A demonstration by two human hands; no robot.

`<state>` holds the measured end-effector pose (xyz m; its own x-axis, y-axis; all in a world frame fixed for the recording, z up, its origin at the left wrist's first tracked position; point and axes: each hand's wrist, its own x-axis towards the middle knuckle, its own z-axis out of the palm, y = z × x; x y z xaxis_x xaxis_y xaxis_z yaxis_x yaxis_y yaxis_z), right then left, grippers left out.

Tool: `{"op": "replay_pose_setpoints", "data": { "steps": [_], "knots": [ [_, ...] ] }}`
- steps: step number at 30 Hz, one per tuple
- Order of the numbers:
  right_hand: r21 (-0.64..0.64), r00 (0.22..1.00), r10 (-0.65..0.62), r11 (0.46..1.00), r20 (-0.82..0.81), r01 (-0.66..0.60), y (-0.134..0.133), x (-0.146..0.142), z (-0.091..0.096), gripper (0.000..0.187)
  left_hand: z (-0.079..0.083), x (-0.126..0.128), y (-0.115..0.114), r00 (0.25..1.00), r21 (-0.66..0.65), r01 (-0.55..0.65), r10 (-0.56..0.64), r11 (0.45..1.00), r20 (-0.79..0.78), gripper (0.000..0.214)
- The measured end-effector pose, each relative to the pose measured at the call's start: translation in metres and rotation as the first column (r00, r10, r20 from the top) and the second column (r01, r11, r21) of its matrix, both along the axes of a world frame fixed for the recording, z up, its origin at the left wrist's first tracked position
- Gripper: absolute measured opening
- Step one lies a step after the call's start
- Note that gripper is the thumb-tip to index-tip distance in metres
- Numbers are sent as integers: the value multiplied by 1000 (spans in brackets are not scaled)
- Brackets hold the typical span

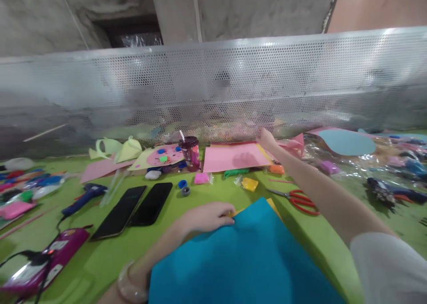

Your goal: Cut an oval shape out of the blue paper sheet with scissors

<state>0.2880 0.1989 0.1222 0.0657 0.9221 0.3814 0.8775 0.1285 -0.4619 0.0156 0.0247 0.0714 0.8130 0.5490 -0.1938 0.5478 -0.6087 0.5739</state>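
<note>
My left hand (213,217) is closed on the far left edge of a large blue paper sheet (247,255), thumb on top. Yellow paper (274,208) peeks out beneath the blue. My right arm reaches far across the table, and my right hand (267,139) is at the back right corner of a pink paper sheet (233,158); its fingers are mostly hidden. Red and yellow edges show around the pink sheet. Red-handled scissors (302,201) lie right of the blue sheet, near a yellow clay packet (249,184).
A perforated metal panel (213,86) rises along the table's back. A lidded cup (191,154) with a straw stands left of the pink paper. Two phones (151,204), a glue gun (83,198) and a purple power strip (50,259) lie left. Plastic-wrapped craft materials (330,161) crowd the right.
</note>
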Motion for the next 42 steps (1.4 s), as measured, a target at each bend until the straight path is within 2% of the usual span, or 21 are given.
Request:
{"op": "replay_pose_setpoints", "data": {
  "steps": [3,6,7,9,10,12,14,17,20,22,25,30,35,39,42],
  "knots": [
    [185,999,-5,983,50,-4,-10,3,-6,29,-4,3,2,998,-66,-65,66,996,11,24],
    [303,995,33,951,99,-62,-37,5,-12,32,-3,1,4,995,-130,-101,101,986,-5,32],
    [322,992,48,943,117,-84,-49,5,-14,32,-2,-2,4,995,-161,-96,94,982,-22,38],
    [325,982,97,934,162,-145,-74,5,-20,30,2,-7,4,996,-247,-77,62,966,-70,66],
    [309,973,130,933,191,-185,-87,6,-23,28,3,-10,4,995,-279,-69,44,958,-94,78],
    [252,949,196,933,247,-258,-112,9,-29,25,7,-13,4,993,-283,-71,40,957,-114,84],
    [180,926,239,937,292,-299,-135,15,-35,23,10,-14,4,994,-248,-66,41,967,-106,69],
    [63,905,247,956,345,-285,-165,30,-41,22,13,-14,8,997,-186,-36,24,982,-69,44],
    [-90,880,292,956,374,-279,-186,51,-45,22,15,-15,16,997,-33,-67,66,997,-36,26],
    [-225,857,376,923,352,-312,-193,64,-46,22,13,-14,22,995,75,-97,98,992,-12,16],
    [-329,855,427,885,295,-329,-196,76,-45,23,9,-7,26,991,141,-132,128,981,40,14],
    [-422,883,409,860,231,-288,-192,75,-43,18,-2,13,23,963,203,-236,200,950,181,22],
    [-446,915,345,866,207,-226,-188,81,-45,15,-16,19,24,911,198,-338,267,920,313,20],
    [-402,961,248,898,123,-180,-187,89,-43,26,-21,12,31,832,229,-471,343,852,435,16],
    [-167,997,67,984,42,-59,-192,85,-33,30,-18,5,36,756,242,-568,383,786,531,12]
  ]
}}
